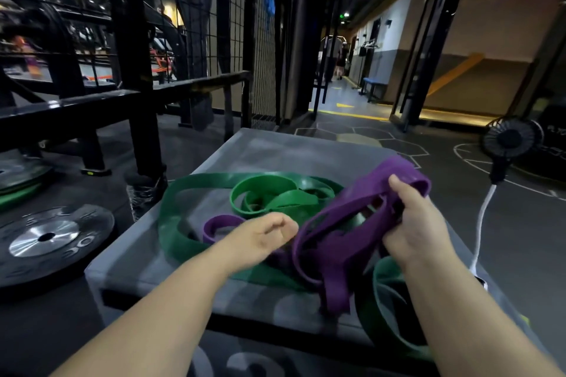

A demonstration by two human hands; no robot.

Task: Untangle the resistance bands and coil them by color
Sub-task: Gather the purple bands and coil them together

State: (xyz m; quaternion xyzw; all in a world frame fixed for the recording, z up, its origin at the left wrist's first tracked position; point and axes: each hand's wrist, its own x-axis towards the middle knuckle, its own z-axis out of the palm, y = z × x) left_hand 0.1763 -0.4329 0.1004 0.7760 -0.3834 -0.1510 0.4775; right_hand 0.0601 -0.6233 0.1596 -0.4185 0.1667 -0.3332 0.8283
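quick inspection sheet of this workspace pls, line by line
surface: grey box, bands spread across its top
job's things: purple bands and green bands tangled together; one green loop hangs over the near right edge
clutter: weight plate on the floor to the left
grippers: right hand grips the purple bands, raised off the box; left hand beside them, blurred, grip unclear
cables: white cable runs down from a small fan at right
surroundings: gym floor, black mesh rack behind, corridor beyond
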